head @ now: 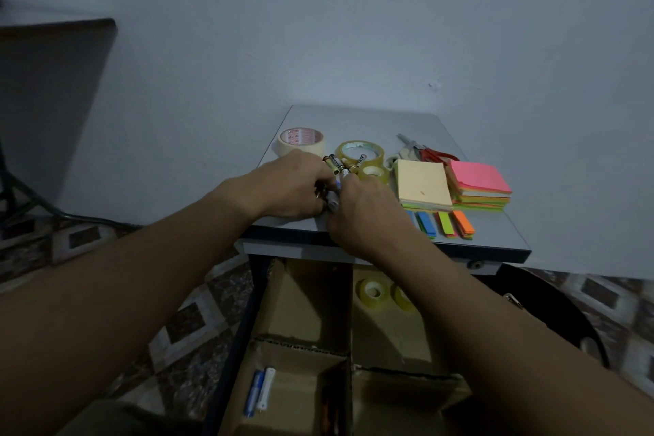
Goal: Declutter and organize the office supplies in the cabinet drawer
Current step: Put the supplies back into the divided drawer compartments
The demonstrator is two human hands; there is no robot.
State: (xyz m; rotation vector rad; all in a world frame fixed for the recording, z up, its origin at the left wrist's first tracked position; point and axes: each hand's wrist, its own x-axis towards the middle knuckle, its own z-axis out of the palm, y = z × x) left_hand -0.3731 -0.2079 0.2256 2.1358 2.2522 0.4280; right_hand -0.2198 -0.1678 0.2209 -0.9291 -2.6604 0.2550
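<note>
Head view, left hand [290, 185] and right hand [368, 206] together gripping dark, labelled markers [336, 164], bundled, on grey cabinet top [357, 120]

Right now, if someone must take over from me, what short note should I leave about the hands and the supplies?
Hands: left hand and right hand together grip a bundle of markers at the front of the cabinet top.
On the top: masking tape roll, large clear tape roll, red-handled scissors, sticky note pads, coloured page flags.
Done: in the open drawer, with cardboard compartments, two small clear tape rolls rear right, two pens front left.
Left: the markers and all on the top need a compartment.
</note>
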